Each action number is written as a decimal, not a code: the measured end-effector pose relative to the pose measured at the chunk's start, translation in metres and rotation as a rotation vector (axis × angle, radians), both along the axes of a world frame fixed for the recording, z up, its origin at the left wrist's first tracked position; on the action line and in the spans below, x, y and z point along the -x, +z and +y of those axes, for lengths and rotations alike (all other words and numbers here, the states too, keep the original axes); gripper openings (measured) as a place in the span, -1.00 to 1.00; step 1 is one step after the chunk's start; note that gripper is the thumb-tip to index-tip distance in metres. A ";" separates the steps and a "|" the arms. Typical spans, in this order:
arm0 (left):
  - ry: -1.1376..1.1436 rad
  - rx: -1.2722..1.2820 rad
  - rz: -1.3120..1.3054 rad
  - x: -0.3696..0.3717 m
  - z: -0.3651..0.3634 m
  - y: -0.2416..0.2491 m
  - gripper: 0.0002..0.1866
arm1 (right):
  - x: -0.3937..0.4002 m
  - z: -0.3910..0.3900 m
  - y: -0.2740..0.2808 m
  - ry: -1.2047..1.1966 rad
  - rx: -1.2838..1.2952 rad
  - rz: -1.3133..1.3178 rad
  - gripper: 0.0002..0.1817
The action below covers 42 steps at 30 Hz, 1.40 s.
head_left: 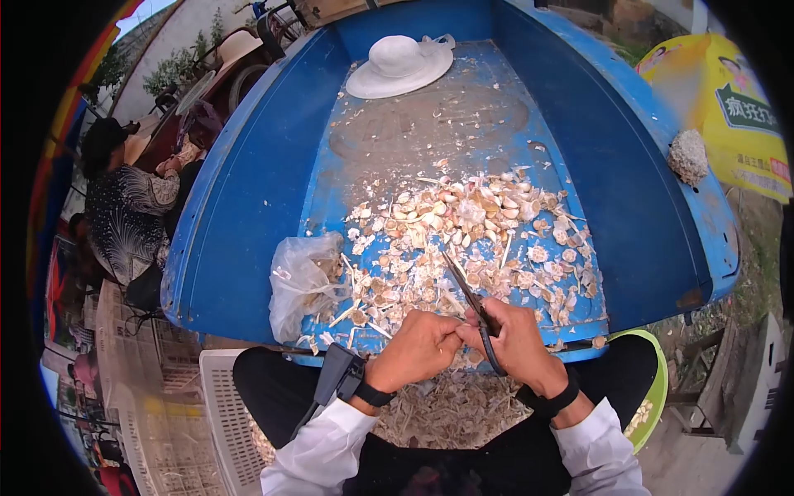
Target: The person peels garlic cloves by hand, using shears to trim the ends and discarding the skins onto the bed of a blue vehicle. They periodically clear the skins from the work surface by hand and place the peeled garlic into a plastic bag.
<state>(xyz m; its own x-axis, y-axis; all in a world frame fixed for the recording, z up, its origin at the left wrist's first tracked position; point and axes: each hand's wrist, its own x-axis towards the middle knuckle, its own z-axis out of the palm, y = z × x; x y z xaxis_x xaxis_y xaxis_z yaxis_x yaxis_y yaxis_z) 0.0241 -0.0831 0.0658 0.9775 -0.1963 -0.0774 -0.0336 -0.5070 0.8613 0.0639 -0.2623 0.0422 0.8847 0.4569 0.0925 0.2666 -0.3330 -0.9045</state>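
My right hand (519, 343) is wrapped round a pair of dark scissors (470, 296), whose blades point up and away over the blue cart bed. Close against it, my left hand (416, 349) is closed, thumb and finger pinched together; whatever they hold is hidden. The fingertips of both hands meet over the bed's near edge. Just beyond lies a spread of garlic cloves (451, 217), cut root ends, stems and papery skins. A crumpled clear plastic bag (304, 281) sits to the left of this spread.
A white brimmed hat (397, 62) lies at the bed's far end. Blue side walls (624, 157) flank the bed. A white crate (227, 405) and a green basin (655, 382) stand by my knees. Left, a person (128, 207) sits nearby. A yellow bag (719, 107) hangs right.
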 end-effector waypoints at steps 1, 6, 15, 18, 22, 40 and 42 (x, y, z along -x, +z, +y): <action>-0.079 -0.044 0.036 -0.002 0.001 0.002 -0.79 | -0.002 -0.005 -0.007 0.046 -0.079 0.118 -0.63; -0.064 0.510 0.554 -0.007 0.011 0.017 -0.69 | -0.008 -0.025 0.015 0.125 -0.467 0.615 -0.73; 0.257 1.205 0.906 0.017 0.013 -0.013 -0.43 | 0.015 0.026 0.040 0.113 -0.143 0.223 -0.68; 0.240 1.317 0.919 0.024 0.038 -0.012 -0.52 | -0.014 0.051 0.050 0.039 0.004 0.085 -0.64; 0.175 1.360 0.874 0.024 0.082 -0.012 -0.61 | -0.077 0.100 0.051 -0.018 0.209 -0.141 -0.77; 0.649 1.587 0.581 0.011 0.130 -0.040 -0.57 | -0.080 0.187 0.032 0.073 0.099 0.132 -0.74; 0.665 1.632 0.572 0.010 0.127 -0.038 -0.56 | -0.069 0.195 0.054 0.170 0.059 0.306 -0.80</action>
